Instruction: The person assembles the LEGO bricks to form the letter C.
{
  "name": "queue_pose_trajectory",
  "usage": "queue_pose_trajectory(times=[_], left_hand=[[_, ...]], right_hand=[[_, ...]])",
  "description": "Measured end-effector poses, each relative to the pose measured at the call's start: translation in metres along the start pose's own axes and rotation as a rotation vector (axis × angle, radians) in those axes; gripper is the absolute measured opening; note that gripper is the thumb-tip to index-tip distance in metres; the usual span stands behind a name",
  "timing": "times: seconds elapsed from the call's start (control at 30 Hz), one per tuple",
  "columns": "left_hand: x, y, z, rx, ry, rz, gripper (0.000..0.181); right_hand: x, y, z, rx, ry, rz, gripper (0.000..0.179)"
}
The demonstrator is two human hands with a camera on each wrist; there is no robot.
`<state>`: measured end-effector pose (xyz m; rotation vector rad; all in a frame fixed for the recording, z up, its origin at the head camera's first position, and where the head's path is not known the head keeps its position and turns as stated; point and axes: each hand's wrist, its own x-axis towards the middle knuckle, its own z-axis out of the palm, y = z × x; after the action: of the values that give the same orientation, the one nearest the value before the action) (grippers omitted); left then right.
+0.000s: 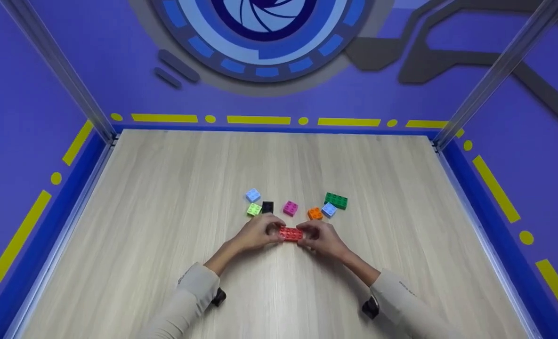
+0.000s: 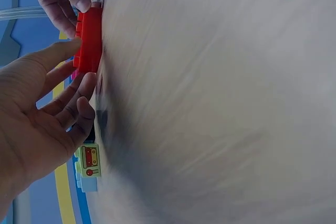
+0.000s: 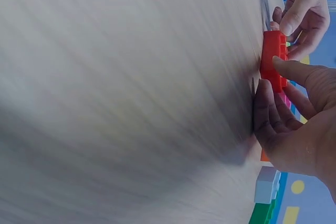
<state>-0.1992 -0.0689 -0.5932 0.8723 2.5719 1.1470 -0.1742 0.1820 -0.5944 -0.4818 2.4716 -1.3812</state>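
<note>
A red toy building brick (image 1: 291, 234) with studs on top lies lengthwise across the table between both hands. My left hand (image 1: 259, 231) pinches its left end between thumb and fingers. At the opposite end, my right hand (image 1: 324, 238) does the same. In the left wrist view the red brick (image 2: 92, 40) is seen from its long side, low at the table surface, with the left thumb on its near face. The right wrist view shows the right thumb against the red brick (image 3: 271, 59), other fingers partly behind it.
Beyond the hands lie a light blue brick (image 1: 253, 195), a lime brick (image 1: 254, 209), a black brick (image 1: 268, 207), a magenta brick (image 1: 290, 208), an orange brick (image 1: 314, 213), another light blue brick (image 1: 329, 210) and a green brick (image 1: 336, 200). Blue panels enclose the wooden table (image 1: 175, 188).
</note>
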Motion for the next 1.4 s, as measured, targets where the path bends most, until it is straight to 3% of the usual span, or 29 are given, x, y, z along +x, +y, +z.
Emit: queue_pose_trajectory(times=[0.33, 0.67, 0.8, 1.03, 1.4], left_hand=[[0.002, 0.000, 0.002, 0.042, 0.003, -0.012, 0.032], [0.000, 0.000, 0.003, 0.017, -0.001, -0.019, 0.032], [-0.001, 0.000, 0.003, 0.010, 0.003, -0.020, 0.033], [-0.001, 0.001, 0.002, 0.016, -0.009, -0.040, 0.034], [0.000, 0.000, 0.002, 0.011, -0.019, -0.033, 0.032]], right_hand=[[-0.004, -0.002, -0.020, 0.054, -0.012, -0.029, 0.039], [-0.003, 0.006, -0.074, -0.008, 0.152, -0.058, 0.035], [-0.002, 0.015, -0.086, -0.027, 0.214, -0.038, 0.034], [0.003, 0.034, -0.085, -0.045, 0.235, -0.057, 0.032], [0.004, 0.038, -0.077, -0.147, 0.221, -0.079, 0.028]])
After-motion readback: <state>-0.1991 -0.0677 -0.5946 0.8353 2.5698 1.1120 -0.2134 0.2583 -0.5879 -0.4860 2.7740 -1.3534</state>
